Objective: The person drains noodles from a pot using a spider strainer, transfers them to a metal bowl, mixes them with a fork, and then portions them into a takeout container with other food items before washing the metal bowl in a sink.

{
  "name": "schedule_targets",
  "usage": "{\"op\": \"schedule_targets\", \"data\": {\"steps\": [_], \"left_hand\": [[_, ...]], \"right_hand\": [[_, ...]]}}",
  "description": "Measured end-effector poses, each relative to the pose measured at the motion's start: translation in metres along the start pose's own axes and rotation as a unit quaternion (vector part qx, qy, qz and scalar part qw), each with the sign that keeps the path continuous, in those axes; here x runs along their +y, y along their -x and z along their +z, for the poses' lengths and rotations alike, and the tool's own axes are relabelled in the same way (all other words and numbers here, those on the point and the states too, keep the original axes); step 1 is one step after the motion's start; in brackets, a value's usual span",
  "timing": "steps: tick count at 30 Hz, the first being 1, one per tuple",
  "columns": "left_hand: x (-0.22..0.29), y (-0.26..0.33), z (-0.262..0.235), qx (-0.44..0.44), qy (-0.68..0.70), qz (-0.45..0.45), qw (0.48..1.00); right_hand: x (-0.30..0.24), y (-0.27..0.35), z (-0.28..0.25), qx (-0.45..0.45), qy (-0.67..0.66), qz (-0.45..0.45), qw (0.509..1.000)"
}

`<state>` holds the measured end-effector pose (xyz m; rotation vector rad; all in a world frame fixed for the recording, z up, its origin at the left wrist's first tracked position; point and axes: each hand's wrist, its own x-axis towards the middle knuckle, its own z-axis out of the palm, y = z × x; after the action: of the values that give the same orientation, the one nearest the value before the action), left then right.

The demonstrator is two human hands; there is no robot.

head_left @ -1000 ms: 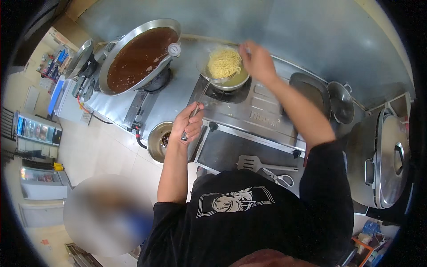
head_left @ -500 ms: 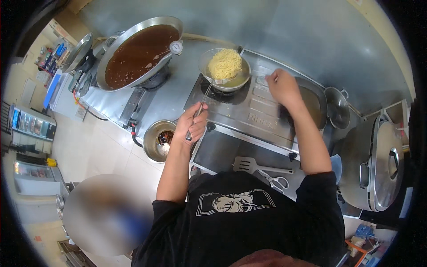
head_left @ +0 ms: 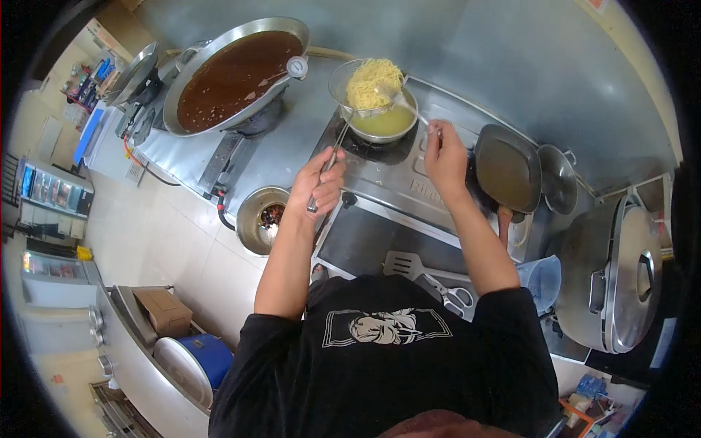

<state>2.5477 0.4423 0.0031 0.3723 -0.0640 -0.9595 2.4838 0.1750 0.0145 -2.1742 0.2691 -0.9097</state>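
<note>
Grip L: left hand [head_left: 315,186] fisted on strainer handle [head_left: 332,157]
Grip R: right hand [head_left: 443,152] pinching ladle [head_left: 398,102] handle
Noodles [head_left: 372,82]: heaped in strainer basket, raised above pot [head_left: 383,124]
Ladle bowl: against noodles
Pot: on stove burner

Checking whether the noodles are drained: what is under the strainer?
Under the strainer of noodles sits a pot of yellowish liquid on the stove. The strainer hides the pot's far side. The left hand holds its handle; the right hand works a utensil in the noodles.
</note>
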Motion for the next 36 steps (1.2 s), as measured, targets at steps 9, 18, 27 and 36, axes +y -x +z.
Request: {"op": "schedule_targets", "data": {"steps": [9, 18, 27, 36], "left_hand": [[-0.002, 0.0, -0.001, -0.008, 0.005, 0.005, 1.0], [0.001, -0.01, 0.021, -0.014, 0.005, 0.01, 1.0], [0.003, -0.012, 0.027, -0.026, -0.008, 0.012, 1.0], [0.012, -0.01, 0.017, -0.03, -0.043, 0.008, 0.999]], "right_hand": [[-0.015, 0.0, -0.002, 0.036, -0.061, 0.079, 0.994], [0.001, 0.001, 0.001, 0.046, 0.023, 0.037, 0.998], [0.013, 0.012, 0.013, 0.052, -0.042, 0.059, 0.996], [0.002, 0.007, 0.014, 0.009, 0.035, 0.057, 0.998]]}}
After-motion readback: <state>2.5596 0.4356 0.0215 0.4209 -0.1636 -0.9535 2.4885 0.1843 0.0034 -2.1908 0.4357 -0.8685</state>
